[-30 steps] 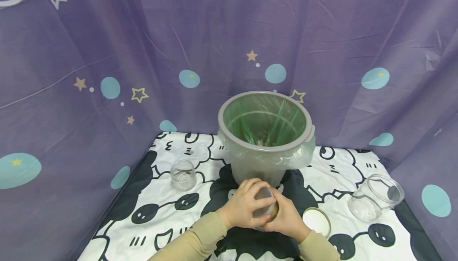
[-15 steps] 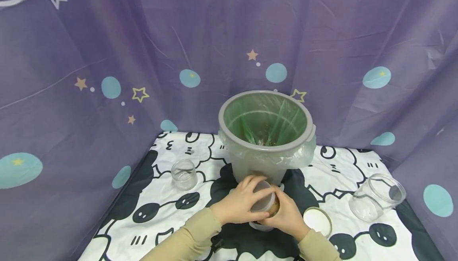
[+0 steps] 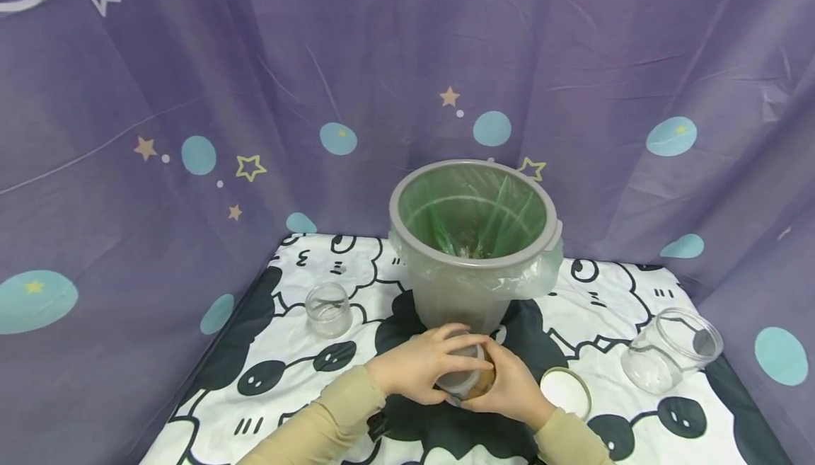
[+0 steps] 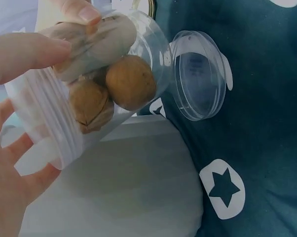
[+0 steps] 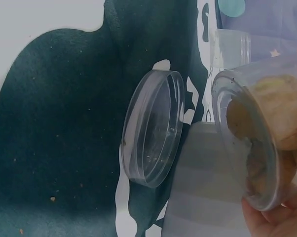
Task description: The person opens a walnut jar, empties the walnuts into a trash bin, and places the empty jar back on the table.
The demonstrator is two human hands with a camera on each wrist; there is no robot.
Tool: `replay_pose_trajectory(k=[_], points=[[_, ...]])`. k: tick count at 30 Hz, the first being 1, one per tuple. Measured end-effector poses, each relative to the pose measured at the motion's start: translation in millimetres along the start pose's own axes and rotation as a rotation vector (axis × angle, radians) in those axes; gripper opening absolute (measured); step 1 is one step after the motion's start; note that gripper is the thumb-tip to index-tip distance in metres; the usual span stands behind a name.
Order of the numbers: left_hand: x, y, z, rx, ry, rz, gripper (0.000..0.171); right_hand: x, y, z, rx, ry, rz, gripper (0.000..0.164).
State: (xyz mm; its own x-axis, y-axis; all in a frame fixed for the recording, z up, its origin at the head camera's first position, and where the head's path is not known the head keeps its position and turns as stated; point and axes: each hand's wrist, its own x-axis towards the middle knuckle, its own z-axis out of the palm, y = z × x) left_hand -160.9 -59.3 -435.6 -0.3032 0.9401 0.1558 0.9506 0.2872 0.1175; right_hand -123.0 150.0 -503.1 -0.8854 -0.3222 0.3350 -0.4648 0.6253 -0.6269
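Observation:
Both hands hold a clear plastic jar [image 4: 156, 54] of walnuts [image 4: 131, 83], tilted on its side just in front of a bin. My left hand [image 3: 420, 368] curls its fingers and thumb around the frosted, ribbed end [image 4: 64, 123] of the jar. From the other side my right hand [image 3: 512, 387] grips the jar body, walnuts showing beside its fingers in the head view. In the right wrist view the jar's other end faces the camera, with right fingertips at its edge. A shallow clear round dish [image 5: 156, 128] stands on the cloth close by the jar.
A grey bin [image 3: 474, 262] lined with a green bag stands behind the hands, bits inside. An upright clear jar [image 3: 327, 311] is at left. On the right are a clear jar [image 3: 668, 352] and a gold-rimmed white lid [image 3: 566, 392]. A purple curtain [image 3: 382, 61] hangs behind.
The left hand has shifted slightly left and lower, its frosted end of the jar tilting down with it. The right hand has barely moved.

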Motion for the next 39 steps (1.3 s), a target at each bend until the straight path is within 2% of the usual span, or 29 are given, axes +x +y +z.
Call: replay_pose_trajectory(k=[8, 16, 22, 25, 29, 36, 39], points=[[-1.1, -6.2, -0.5, -0.032, 0.027, 0.023, 0.076, 0.1, 0.8, 4.3, -0.021, 0.007, 0.010, 0.092], [-2.4, -6.0, 1.8, -0.029, 0.078, -0.025, 0.073, 1.8, 1.0, 3.4, -0.056, 0.015, 0.014, 0.097], [-2.0, -6.7, 4.9, -0.039, 0.109, -0.042, 0.069, 2.4, 1.3, 3.2, -0.024, -0.002, -0.009, 0.096], [-1.3, -5.6, 6.9, -0.021, 0.126, -0.086, 0.068, 2.8, 1.6, 4.2, -0.024, 0.006, -0.027, 0.094], [-0.6, -1.5, 10.0, -0.010, 0.150, -0.176, 0.071, 3.7, 1.6, 5.1, -0.016, 0.015, -0.032, 0.090], [3.3, 8.8, 8.9, -0.034, 0.149, -0.347, 0.066, 3.1, -1.3, 4.9, 0.003, 0.002, 0.026, 0.094], [6.1, 12.7, 8.8, -0.005, 0.185, -0.388, 0.062, 3.0, -2.0, 5.1, 0.000, 0.000, 0.037, 0.095]])
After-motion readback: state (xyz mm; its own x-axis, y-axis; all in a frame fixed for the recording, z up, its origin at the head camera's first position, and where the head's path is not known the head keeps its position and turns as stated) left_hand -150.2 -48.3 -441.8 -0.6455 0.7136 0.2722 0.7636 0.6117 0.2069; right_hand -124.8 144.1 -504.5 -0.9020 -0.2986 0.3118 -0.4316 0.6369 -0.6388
